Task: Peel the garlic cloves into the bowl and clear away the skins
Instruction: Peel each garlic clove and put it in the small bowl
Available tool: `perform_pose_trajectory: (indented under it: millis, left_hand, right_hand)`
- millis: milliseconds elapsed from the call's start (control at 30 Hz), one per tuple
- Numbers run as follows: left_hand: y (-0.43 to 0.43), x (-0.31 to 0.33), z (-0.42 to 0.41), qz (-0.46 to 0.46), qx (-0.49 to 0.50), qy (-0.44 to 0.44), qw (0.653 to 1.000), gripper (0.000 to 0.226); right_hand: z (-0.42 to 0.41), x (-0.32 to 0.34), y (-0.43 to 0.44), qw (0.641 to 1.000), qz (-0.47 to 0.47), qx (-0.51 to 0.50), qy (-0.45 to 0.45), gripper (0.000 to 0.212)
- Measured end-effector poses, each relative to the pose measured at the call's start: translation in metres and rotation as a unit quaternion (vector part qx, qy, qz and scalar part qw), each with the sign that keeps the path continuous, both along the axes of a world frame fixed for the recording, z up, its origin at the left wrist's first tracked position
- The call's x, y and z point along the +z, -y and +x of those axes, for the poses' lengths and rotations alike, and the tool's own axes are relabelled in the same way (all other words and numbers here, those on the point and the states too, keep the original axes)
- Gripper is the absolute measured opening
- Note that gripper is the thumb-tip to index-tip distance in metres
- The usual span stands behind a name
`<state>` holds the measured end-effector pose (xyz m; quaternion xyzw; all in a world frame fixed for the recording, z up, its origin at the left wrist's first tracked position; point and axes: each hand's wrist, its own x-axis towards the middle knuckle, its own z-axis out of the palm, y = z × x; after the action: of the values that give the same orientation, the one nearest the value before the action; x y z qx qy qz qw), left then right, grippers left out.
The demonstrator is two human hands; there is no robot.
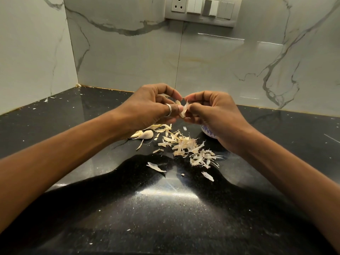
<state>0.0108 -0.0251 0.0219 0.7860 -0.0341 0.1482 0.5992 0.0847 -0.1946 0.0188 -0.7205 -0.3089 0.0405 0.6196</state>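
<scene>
Above the black counter (165, 208), my left hand (152, 109) grips a garlic clove (178, 103) between thumb and fingers. My right hand (213, 115) pinches a strip of skin (184, 110) that stands off the clove. Unpeeled cloves (145, 134) lie on the counter under my left wrist. A heap of pale skins (189, 148) spreads below both hands. The white bowl with blue pattern (207, 130) is mostly hidden behind my right hand.
Marble-look walls (128, 57) meet in a corner at the back left. A switch and socket plate (202, 10) sits high on the back wall. Small skin flakes are scattered over the counter, some near the left wall.
</scene>
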Motion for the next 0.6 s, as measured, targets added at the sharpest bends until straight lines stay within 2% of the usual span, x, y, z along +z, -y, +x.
perform_pose_trajectory:
  millis: [600]
  left_hand:
    - [-0.0037,0.0011,0.0003,0.001,0.013,0.001,1.0,0.022]
  right_hand:
    - [0.003,0.0045,0.005,0.998,0.028,-0.044,0.047,0.015]
